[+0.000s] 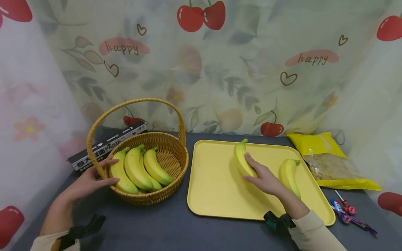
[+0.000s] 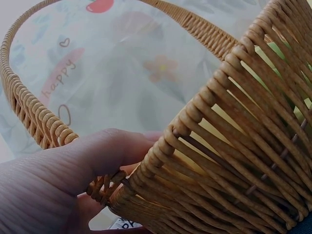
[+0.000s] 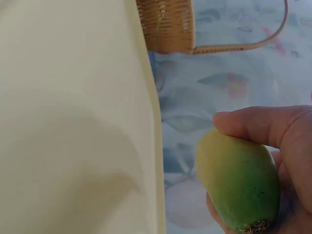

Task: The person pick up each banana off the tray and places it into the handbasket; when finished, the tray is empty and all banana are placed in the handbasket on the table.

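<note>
My left hand [image 1: 91,179] grips the left rim of a wicker basket [image 1: 150,199], beside the foot of its tall arched handle; in the left wrist view the thumb [image 2: 114,146] lies over the rim. Several yellow bananas with greenish tips [image 1: 135,167] lie in the left and middle of the basket. My right hand [image 1: 262,176] holds a banana [image 1: 241,158] over the yellow tray [image 1: 213,181], stem pointing up. The right wrist view shows this banana's green end [image 3: 243,190] between thumb and fingers. Another banana [image 1: 289,174] lies on the tray's right side, partly behind my forearm.
A black pasta box [image 1: 106,146] lies behind the basket's left side. To the tray's right are a yellow bag with a clear window [image 1: 333,164] and several wrapped lollipops [image 1: 348,212]. A printed curtain [image 1: 220,87] hangs behind the dark table [image 1: 150,226].
</note>
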`<move>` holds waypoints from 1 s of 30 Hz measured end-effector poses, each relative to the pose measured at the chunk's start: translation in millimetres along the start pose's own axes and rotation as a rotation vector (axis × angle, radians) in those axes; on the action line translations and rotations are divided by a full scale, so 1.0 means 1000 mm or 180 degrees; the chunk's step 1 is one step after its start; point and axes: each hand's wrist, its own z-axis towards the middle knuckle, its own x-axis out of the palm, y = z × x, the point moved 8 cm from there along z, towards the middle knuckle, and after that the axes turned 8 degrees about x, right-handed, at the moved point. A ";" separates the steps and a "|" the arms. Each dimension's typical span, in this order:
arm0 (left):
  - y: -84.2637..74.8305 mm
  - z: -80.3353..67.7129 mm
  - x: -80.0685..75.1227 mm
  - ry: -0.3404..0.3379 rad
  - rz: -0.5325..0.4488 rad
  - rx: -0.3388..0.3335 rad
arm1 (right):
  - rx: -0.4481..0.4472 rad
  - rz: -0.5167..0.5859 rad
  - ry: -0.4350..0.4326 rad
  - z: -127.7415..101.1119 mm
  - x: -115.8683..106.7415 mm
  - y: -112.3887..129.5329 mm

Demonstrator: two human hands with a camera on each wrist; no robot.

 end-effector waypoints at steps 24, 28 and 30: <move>0.001 0.000 0.000 -0.0023 -0.0103 -0.0034 | -0.1052 0.0002 0.1196 0.009 0.033 0.142; -0.001 0.000 0.000 -0.0033 -0.0098 -0.0026 | -0.1246 -0.0121 0.1451 0.016 0.048 0.168; -0.001 0.000 0.000 -0.0033 -0.0097 -0.0016 | -0.1322 -0.0156 0.1540 0.022 0.054 0.179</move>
